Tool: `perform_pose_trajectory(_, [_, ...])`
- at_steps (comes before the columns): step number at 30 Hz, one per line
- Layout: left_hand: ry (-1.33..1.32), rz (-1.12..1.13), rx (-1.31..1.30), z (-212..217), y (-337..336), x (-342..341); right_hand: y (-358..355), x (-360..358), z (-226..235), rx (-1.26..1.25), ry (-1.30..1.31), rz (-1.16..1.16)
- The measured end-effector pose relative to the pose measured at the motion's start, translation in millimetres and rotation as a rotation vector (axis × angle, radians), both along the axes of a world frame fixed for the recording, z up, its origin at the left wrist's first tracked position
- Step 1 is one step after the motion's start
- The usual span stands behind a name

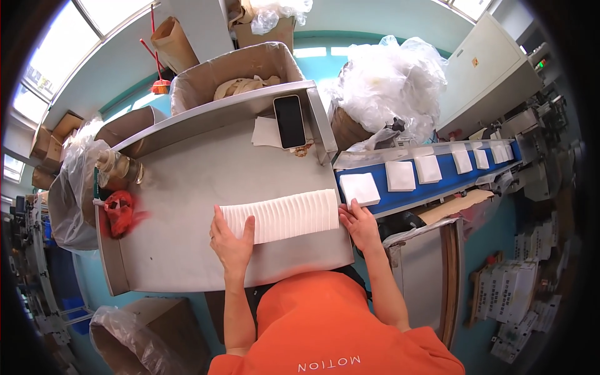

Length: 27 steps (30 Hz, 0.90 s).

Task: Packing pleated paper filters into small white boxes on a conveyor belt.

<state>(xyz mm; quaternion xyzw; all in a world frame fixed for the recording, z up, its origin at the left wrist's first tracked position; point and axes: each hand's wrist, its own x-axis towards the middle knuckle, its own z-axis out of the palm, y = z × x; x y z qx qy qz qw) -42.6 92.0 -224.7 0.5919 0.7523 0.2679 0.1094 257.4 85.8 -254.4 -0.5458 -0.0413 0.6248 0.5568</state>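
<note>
A long row of white folded paper napkins, standing on edge and packed tightly, lies across the grey metal table in front of me. My left hand grips its left end, the thumb along the near side and the fingers at the far corner. At the row's right end is my right hand, its fingers apart. Its fingertips reach the near edge of a white napkin stack at the near end of the blue conveyor belt. Whether they press on that stack is hard to see.
More white napkin stacks sit spaced along the belt. A phone lies at the table's back right. A red plastic bag hangs at the left edge. Behind the table stand a lined carton and a large clear plastic bag.
</note>
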Motion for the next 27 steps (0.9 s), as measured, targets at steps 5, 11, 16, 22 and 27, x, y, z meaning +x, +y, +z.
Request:
perform_pose_trajectory(5, [-0.011,-0.013,0.022,1.4,-1.1,6.4,3.9,-37.9,10.7,0.2,-0.69,0.476])
perform_pose_trajectory(11, [0.001,0.035,0.006,0.1,0.8,5.5,-16.9,-14.9,-10.8,-0.024,0.047,0.314])
perform_pose_trajectory(16, [-0.027,-0.007,-0.01,1.6,0.0,7.7,-5.2,2.1,-5.9,-0.01,-0.039,0.011])
perform_pose_trajectory(22, [-0.008,-0.03,0.002,3.3,-1.7,14.2,-1.5,-41.6,5.6,0.223,-0.636,0.487])
perform_pose_trajectory(27, [-0.021,0.011,0.019,1.4,-0.3,10.7,-12.5,-16.6,1.0,0.053,0.24,0.379])
